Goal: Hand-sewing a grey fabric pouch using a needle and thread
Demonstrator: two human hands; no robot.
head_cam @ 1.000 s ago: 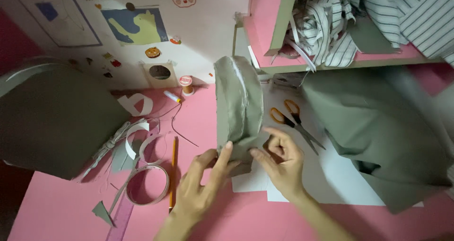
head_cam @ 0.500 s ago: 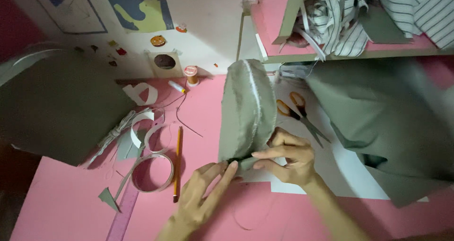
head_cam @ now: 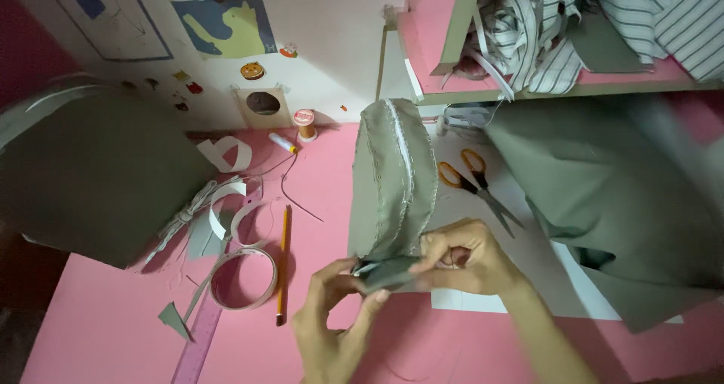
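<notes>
— What do the hands have hold of?

— Both grip the lower end of a grey-green cloth piece [head_cam: 394, 180], a curved, stitched shape with frayed pale edges. The left hand [head_cam: 332, 327] pinches the bottom fold from below; the right hand [head_cam: 460, 257] closes on it from the side. The cloth stands up over the pink table [head_cam: 113, 331], its top arching away from the person.

— How would it handle?

— Light and soft, I judge, floppy away from the seams. The raw edges look ready to fray, so the stitched seam near the bottom is the safer place to hold it.

— What lies around?

— Left of the hands, a pencil [head_cam: 282, 263], a loop of tape [head_cam: 243, 278] and a ruler [head_cam: 197, 339]. Further off, orange-handled scissors [head_cam: 475, 184] rest on white paper [head_cam: 483, 301], with a big sheet of the same cloth [head_cam: 626, 203] to the right. At the back, a thread spool [head_cam: 305, 124].
</notes>
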